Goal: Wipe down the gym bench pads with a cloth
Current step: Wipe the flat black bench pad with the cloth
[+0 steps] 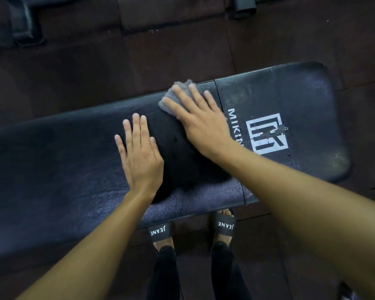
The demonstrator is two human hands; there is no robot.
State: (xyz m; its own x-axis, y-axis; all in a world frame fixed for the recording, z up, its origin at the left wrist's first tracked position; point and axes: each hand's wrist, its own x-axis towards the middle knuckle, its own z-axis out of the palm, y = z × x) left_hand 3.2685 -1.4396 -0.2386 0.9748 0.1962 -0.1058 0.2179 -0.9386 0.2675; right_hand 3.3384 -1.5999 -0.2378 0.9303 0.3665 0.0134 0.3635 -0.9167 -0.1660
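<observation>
A black gym bench runs across the view in two pads: a long pad (52, 169) on the left and a shorter pad (301, 100) on the right with a white logo. A seam divides them. My right hand (201, 122) lies flat with straight fingers on a grey cloth (171, 98), pressing it onto the long pad near its far edge, just left of the seam. Most of the cloth is hidden under the hand. My left hand (139, 154) rests flat on the long pad, fingers straight, a little left of the right hand.
Dark rubber floor tiles (182, 46) surround the bench. Black metal gym equipment bases stand at the far left (24, 27) and far right top (245, 7). My feet in black slides (223, 226) stand at the bench's near edge.
</observation>
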